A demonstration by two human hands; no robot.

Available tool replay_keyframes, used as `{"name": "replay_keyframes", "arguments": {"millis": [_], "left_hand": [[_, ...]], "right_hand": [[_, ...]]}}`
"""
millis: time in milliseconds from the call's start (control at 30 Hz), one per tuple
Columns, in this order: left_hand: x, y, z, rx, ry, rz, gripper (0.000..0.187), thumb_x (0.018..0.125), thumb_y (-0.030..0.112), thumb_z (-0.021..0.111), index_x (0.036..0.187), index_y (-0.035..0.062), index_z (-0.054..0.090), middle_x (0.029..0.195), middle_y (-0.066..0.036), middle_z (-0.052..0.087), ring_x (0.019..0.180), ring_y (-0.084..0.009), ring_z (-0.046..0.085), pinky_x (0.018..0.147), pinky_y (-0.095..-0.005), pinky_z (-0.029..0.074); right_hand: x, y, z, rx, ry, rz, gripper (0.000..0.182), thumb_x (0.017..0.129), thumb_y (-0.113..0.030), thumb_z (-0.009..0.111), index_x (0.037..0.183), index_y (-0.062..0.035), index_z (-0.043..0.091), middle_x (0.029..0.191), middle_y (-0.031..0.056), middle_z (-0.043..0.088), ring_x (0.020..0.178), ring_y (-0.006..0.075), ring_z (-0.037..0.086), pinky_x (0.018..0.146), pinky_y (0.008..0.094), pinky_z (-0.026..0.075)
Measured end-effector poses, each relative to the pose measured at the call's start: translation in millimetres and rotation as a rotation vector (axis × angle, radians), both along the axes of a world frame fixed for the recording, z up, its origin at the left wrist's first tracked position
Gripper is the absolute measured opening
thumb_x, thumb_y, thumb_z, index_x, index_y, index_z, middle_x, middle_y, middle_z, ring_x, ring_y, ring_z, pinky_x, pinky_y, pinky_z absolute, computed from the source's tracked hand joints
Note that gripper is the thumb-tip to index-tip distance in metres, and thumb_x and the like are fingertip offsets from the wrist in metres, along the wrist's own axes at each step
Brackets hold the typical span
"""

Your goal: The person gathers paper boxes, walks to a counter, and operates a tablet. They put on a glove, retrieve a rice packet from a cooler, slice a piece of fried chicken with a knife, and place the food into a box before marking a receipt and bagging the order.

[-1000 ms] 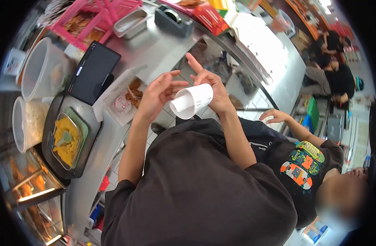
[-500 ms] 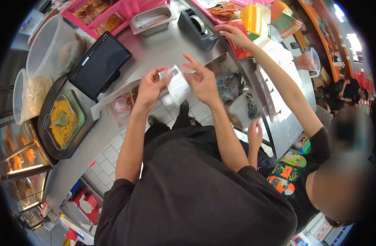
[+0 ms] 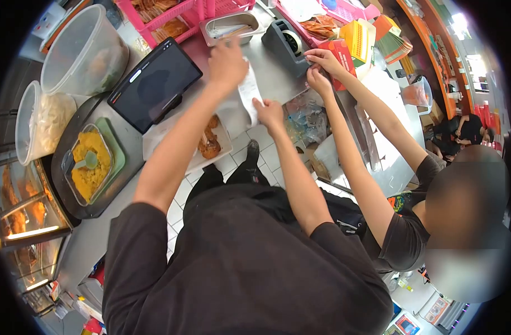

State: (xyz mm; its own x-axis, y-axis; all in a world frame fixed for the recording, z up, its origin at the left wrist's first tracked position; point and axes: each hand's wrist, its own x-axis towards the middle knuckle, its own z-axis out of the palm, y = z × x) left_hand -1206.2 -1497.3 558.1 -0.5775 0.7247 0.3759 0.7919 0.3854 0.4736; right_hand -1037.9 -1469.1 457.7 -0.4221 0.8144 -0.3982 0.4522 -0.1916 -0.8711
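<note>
Black shirt (image 3: 239, 257) fills the nearest part, well below the tablet (image 3: 155, 85), whose dark screen stands on the metal counter (image 3: 96, 237). Just below and right of the tablet, a white box (image 3: 225, 143) holds browned food (image 3: 209, 145); the left forearm crosses over part of the box. Right of the tablet, raised between both hands, is a paper strip (image 3: 247, 92). The right hand (image 3: 270, 115), lower and farther right of the tablet, has its thumb and fingers clamped on the strip's lower part. The left hand (image 3: 227, 64), just right of the tablet, is blurred at the strip's top end; whether it grips the strip, I cannot tell.

Left of and below the tablet is yellow food (image 3: 88, 178) in a container; left of it stands a clear tub (image 3: 85, 53). Above and right of the tablet sits a steel tray (image 3: 213, 32), then a tape dispenser (image 3: 283, 47), with a co-worker's hands (image 3: 327, 60) beside it. Pink basket (image 3: 197, 14) rims show above the tablet. Farthest, well right of it, is a person in black (image 3: 472, 127).
</note>
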Motion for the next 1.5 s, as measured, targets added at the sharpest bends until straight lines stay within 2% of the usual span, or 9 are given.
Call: {"name": "replay_keyframes", "arguments": {"millis": [133, 200, 267, 333, 533, 700, 1067, 1200, 1500], "left_hand": [[75, -30, 25, -0.187, 0.081, -0.419, 0.054, 0.077, 0.012, 0.071, 0.126, 0.0024, 0.052, 0.119, -0.020, 0.059, 0.110, -0.0379, 0.057, 0.092, -0.0457, 0.049], [98, -37, 5, -0.558, -0.345, -0.463, 0.040, 0.087, 0.018, 0.060, 0.120, -0.0030, 0.055, 0.134, -0.019, 0.051, 0.125, -0.0372, 0.049, 0.101, -0.0470, 0.044], [99, -36, -53, -0.535, -0.225, -0.340, 0.049, 0.087, 0.020, 0.062, 0.129, -0.0016, 0.049, 0.142, -0.017, 0.045, 0.132, -0.0393, 0.042, 0.102, -0.0468, 0.044], [89, -31, -70, -0.509, -0.121, -0.207, 0.059, 0.088, 0.022, 0.063, 0.138, -0.0003, 0.042, 0.149, -0.016, 0.039, 0.138, -0.0413, 0.035, 0.104, -0.0466, 0.044], [50, -15, -78, -0.910, -0.296, -0.330, 0.089, 0.093, 0.048, 0.057, 0.156, 0.0097, 0.007, 0.164, -0.004, 0.000, 0.150, -0.0315, 0.001, 0.112, -0.0545, 0.034], [35, -18, -89, -0.976, -0.199, -0.331, 0.144, 0.060, 0.060, 0.083, 0.154, 0.0082, -0.012, 0.163, -0.003, -0.011, 0.150, -0.0269, -0.011, 0.120, -0.0508, 0.008], [75, -32, -102, -0.631, -0.245, -0.200, 0.139, 0.062, 0.066, 0.078, 0.154, 0.0042, -0.006, 0.163, -0.008, -0.006, 0.150, -0.0251, -0.009, 0.119, -0.0552, 0.002], [82, -15, -79, -0.813, -0.294, -0.107, 0.130, 0.068, 0.072, 0.068, 0.155, 0.0053, -0.003, 0.163, -0.003, -0.010, 0.149, -0.0228, -0.017, 0.117, -0.0602, -0.004], [90, -1, -113, -0.398, -0.228, 0.133, 0.101, 0.080, 0.065, 0.059, 0.155, 0.0141, 0.014, 0.163, 0.002, 0.011, 0.150, -0.0219, 0.005, 0.113, -0.0673, 0.007]], "right_hand": [[7, -11, -68, 0.209, -0.234, 0.002, 0.034, 0.085, -0.031, 0.073, 0.087, 0.0035, 0.071, 0.073, 0.0071, 0.069, 0.057, 0.0183, 0.061, 0.054, 0.0330, 0.049], [14, 6, -165, 0.415, 0.227, -0.103, 0.023, 0.079, -0.025, 0.071, 0.085, -0.0030, 0.075, 0.075, 0.0158, 0.071, 0.071, 0.0288, 0.070, 0.065, 0.0389, 0.052], [10, -7, -42, 0.526, -0.256, 0.090, 0.026, 0.081, -0.028, 0.070, 0.080, -0.0026, 0.074, 0.072, 0.0161, 0.070, 0.069, 0.0289, 0.070, 0.063, 0.0377, 0.052], [10, -13, -29, 0.071, -0.228, -0.176, 0.031, 0.081, -0.034, 0.071, 0.079, -0.0030, 0.074, 0.070, 0.0151, 0.070, 0.067, 0.0282, 0.070, 0.061, 0.0373, 0.052], [15, -21, -4, 0.141, -0.405, -0.146, 0.042, 0.075, -0.041, 0.078, 0.079, 0.0002, 0.075, 0.070, 0.0131, 0.071, 0.061, 0.0202, 0.067, 0.061, 0.0339, 0.052], [37, -17, -21, 0.221, -0.415, -0.198, 0.045, 0.070, -0.044, 0.082, 0.079, -0.0008, 0.075, 0.071, 0.0128, 0.071, 0.062, 0.0212, 0.068, 0.063, 0.0335, 0.053], [52, -16, -12, 0.308, -0.282, -0.274, 0.029, 0.081, -0.025, 0.077, 0.078, 0.0014, 0.066, 0.070, 0.0115, 0.070, 0.062, 0.0212, 0.066, 0.061, 0.0358, 0.050], [20, 26, 39, 0.873, -0.182, -0.260, 0.020, 0.083, -0.017, 0.072, 0.084, 0.0015, 0.066, 0.078, 0.0130, 0.069, 0.073, 0.0271, 0.067, 0.069, 0.0359, 0.051], [-188, 155, 80, 1.151, 0.174, 0.755, 0.018, 0.083, -0.021, 0.070, 0.095, -0.0073, 0.072, 0.090, 0.0112, 0.072, 0.084, 0.0299, 0.069, 0.076, 0.0392, 0.053]]}}
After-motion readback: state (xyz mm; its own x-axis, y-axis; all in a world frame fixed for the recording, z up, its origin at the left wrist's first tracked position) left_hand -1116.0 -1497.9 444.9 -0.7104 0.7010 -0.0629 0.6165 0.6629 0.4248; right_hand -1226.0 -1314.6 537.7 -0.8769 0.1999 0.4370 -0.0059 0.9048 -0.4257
